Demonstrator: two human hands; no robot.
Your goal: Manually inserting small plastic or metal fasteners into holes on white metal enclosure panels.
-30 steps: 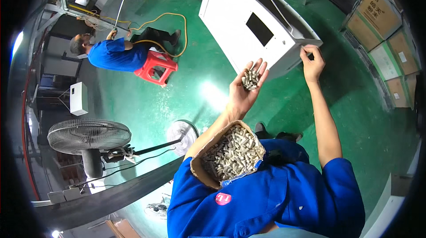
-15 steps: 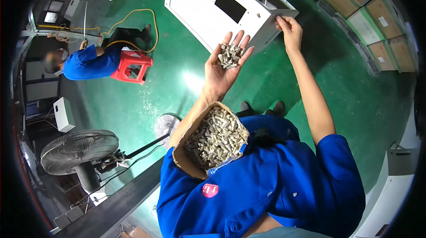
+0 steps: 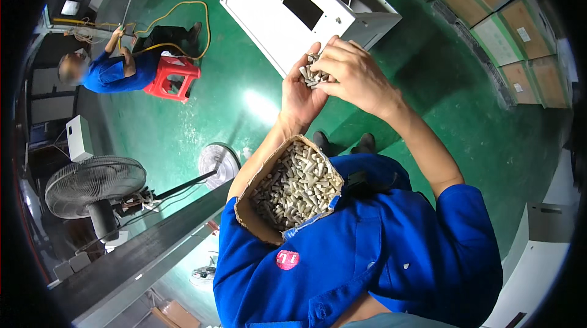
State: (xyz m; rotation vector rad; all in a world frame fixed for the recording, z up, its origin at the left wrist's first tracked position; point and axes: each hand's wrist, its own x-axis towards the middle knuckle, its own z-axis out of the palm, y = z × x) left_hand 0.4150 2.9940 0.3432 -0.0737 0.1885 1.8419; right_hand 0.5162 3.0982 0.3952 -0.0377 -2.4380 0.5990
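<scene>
Head view: above an open cardboard box (image 3: 257,218) of pale grey plugs wedged against the worker's chest, the left hand (image 3: 301,97) cups a small heap of plugs (image 3: 310,73), fingers half-curled. The right hand (image 3: 354,74) pinches at the heap. Keeping the palm level should stop pieces spilling to the green floor (image 3: 244,108).
</scene>
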